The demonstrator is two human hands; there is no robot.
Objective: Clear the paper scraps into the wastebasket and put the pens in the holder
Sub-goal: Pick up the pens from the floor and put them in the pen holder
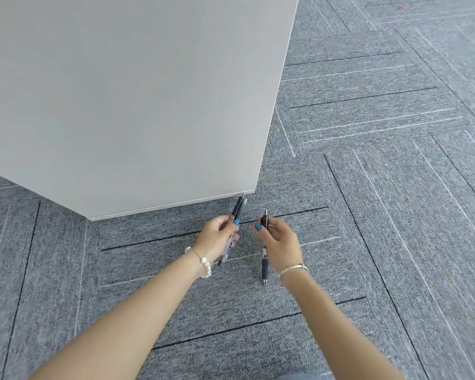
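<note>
From the head camera, both arms reach forward over grey carpet (368,187) marked with thin dark and pale lines. The left hand (217,239) is curled around a small bundle of pens (237,211), thumb pressed against them; their upper ends rise past the fingers towards the near corner of a large pale grey cabinet (135,105), and their lower ends stick out below the palm. How many pens the bundle counts cannot be told. The right hand (279,242) pinches a single black pen (264,259) near its top between thumb and fingertips, the pen hanging almost upright with its dark grip and tip pointing down, above the carpet. The two hands are near each other but apart, just in front of the cabinet's bottom corner. A bead bracelet (205,263) circles the left wrist, and a silver bangle (291,271) the right.
</note>
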